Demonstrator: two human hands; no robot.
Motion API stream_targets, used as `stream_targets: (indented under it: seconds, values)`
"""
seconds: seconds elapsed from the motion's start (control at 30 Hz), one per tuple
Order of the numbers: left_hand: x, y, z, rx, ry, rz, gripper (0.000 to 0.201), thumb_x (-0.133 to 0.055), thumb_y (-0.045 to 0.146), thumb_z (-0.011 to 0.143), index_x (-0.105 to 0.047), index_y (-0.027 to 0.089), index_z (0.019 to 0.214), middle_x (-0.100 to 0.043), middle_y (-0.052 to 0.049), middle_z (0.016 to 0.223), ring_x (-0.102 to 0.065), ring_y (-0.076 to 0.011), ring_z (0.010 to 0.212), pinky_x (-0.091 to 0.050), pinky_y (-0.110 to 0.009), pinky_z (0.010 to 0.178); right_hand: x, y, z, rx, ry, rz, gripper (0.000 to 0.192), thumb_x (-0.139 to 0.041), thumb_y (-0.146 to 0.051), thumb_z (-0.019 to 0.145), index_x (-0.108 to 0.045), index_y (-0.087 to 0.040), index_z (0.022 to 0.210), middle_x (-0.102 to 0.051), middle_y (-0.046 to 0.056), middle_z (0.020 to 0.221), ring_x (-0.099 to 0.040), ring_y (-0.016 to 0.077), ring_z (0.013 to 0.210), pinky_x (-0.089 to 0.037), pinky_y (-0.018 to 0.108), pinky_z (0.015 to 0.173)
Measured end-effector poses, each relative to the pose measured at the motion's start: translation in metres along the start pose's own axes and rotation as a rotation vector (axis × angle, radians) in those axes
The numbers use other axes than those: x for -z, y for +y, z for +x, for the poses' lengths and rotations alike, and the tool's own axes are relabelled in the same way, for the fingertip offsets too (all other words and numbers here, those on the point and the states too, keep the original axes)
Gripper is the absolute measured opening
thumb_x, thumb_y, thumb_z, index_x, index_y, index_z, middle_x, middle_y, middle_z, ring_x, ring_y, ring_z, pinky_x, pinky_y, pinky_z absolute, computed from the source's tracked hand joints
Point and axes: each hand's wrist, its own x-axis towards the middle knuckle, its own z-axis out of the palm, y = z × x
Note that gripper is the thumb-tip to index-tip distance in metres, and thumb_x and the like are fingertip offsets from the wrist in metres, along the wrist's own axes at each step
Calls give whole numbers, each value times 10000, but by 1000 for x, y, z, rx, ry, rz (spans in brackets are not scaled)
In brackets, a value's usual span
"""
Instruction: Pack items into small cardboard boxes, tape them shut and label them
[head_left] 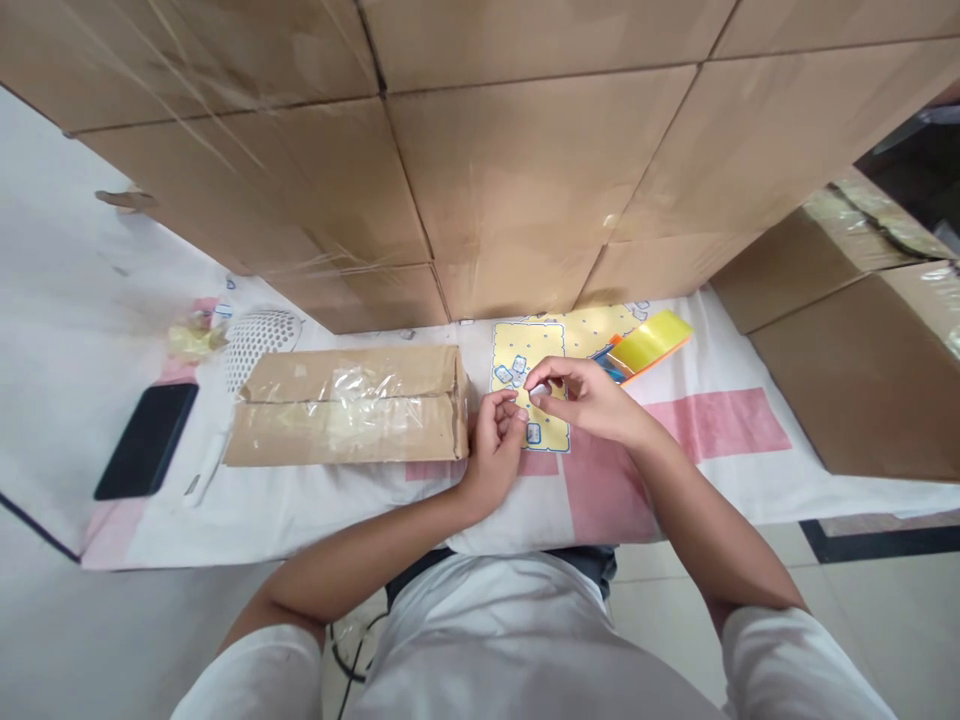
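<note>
Yellow sticker sheet point(534, 385) with small blue-edged stickers lay flat on a white cloth with pink squares point(712, 425) that covered the work surface, directly under both hands. The right hand point(592, 395) was curled, its thumb and forefinger pinched on a tiny white sticker point(537, 390) just above the sheet. The left hand point(495, 440) was loosely curled too, fingertips meeting the same small piece — whether it truly gripped it could not be told. Just left of the hands sat a low brown cardboard box sealed with clear tape point(349, 405). A yellow and orange packet point(649, 345) lay at the sheet's far right corner. Farther left were a white perforated scoop point(259, 340) and a dark phone point(146, 440). A wall of large stacked cardboard cartons point(525, 150) rose behind the surface — pale floor tiles point(885, 590) showed below.
</note>
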Motion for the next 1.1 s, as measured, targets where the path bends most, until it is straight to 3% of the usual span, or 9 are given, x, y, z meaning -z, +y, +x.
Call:
stream_targets:
  seconds: [0.1, 0.23, 0.4, 0.5, 0.67, 0.73, 0.83, 0.97, 1.1]
  values:
    - [3, 1, -2, -31, -44, 91, 186, -577, 383, 975, -540, 217, 1050, -590, 3, 838, -556, -114, 721, -444, -232, 651, 1, 5, 2, 39, 86, -182, 60, -646, -224, 897, -694, -204, 926, -710, 28, 860, -593, 170, 758, -452, 319, 722]
    - [8, 2, -10, -130, -286, 280, 96, -560, 293, 960, -554, 206, 920, -513, 46, 690, -443, -91, 583, -355, -222, 570, 0, 20, 9, 138, 161, -573, 100, -617, -230, 952, -710, -197, 933, -730, 87, 941, -614, 250, 905, -443, 392, 851]
    - [7, 4, -20, -253, -493, 431, 74, -517, 243, 947, -574, 208, 917, -609, 26, 720, -486, -93, 581, -384, -228, 588, -5, 29, 12, 52, 183, -768, 132, -558, -181, 978, -689, -166, 994, -717, 107, 966, -615, 254, 888, -386, 382, 814]
    - [6, 5, -22, -308, -525, 478, 88, -507, 233, 944, -588, 211, 918, -638, 21, 725, -507, -97, 574, -389, -230, 579, -8, 26, 10, 110, 85, -851, 232, -493, -209, 1032, -715, -184, 971, -722, 88, 924, -591, 250, 905, -335, 388, 815]
    - [6, 5, -21, -416, -552, 503, 87, -517, 222, 930, -596, 212, 896, -637, 21, 703, -533, -103, 573, -398, -232, 579, -23, 27, 10, 224, -99, -906, 162, -609, -258, 983, -743, -181, 1033, -696, 116, 994, -558, 275, 970, -348, 400, 813]
    - [7, 5, -22, -442, -542, 491, 86, -519, 213, 935, -592, 211, 890, -629, 23, 701, -519, -97, 566, -392, -229, 575, -30, 30, 11, 156, -25, -796, 177, -567, -217, 991, -726, -169, 930, -703, 113, 950, -579, 254, 931, -377, 398, 814]
    - [9, 7, -23, -430, -467, 406, 45, -537, 210, 955, -576, 210, 933, -592, 45, 692, -449, -71, 526, -357, -210, 545, -34, 29, 13, 19, 115, -293, 162, -580, -255, 974, -678, -181, 869, -711, 62, 867, -614, 183, 800, -451, 337, 745]
    - [11, 6, -22, -270, -294, 199, 117, -584, 301, 980, -517, 221, 1031, -501, 75, 669, -390, -65, 515, -313, -194, 508, -30, 17, 10, -161, 96, 347, 247, -702, -442, 900, -655, -200, 917, -653, -32, 656, -526, 103, 483, -407, 250, 483]
    - [11, 4, -16, -153, -215, 95, 183, -590, 377, 993, -499, 220, 1012, -494, 68, 681, -415, -73, 561, -325, -199, 539, -28, 4, 6, -146, 138, 471, 295, -781, -467, 836, -669, -199, 886, -755, 19, 805, -592, 101, 466, -438, 250, 452]
